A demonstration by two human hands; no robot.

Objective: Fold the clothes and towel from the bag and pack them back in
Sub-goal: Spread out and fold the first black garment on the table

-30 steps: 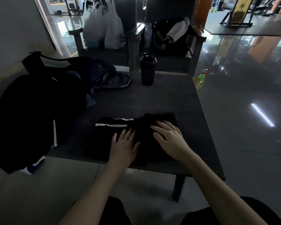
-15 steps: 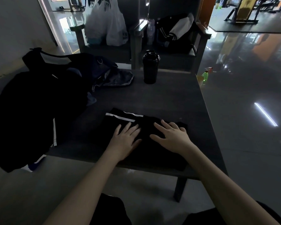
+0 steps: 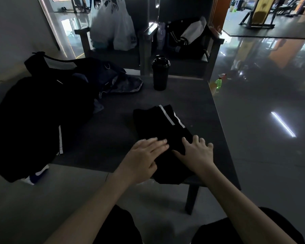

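Note:
A folded black garment with white stripes (image 3: pixel 158 127) lies on the dark table (image 3: pixel 116 106), its near end hanging over the front edge. My left hand (image 3: pixel 143 155) lies flat on its near left part, fingers straight. My right hand (image 3: pixel 197 152) presses flat on its near right part, fingers spread. A black bag (image 3: pixel 63 71) stands open at the table's far left, with dark clothes (image 3: pixel 25 120) heaped in front of it and spilling over the edge. A greyish cloth (image 3: pixel 127 85) lies beside the bag.
A black shaker bottle (image 3: pixel 160 74) stands at the table's far middle. Behind it are two dark chairs, one with white plastic bags (image 3: pixel 113 27), one with a black-and-white jacket (image 3: pixel 185 37). A green spray bottle (image 3: pixel 218 83) stands on the glossy floor at right.
The folded garment has been turned from lying crosswise to pointing away from me, stripes now on its right. Both hands slid toward its near end and stayed flat on it.

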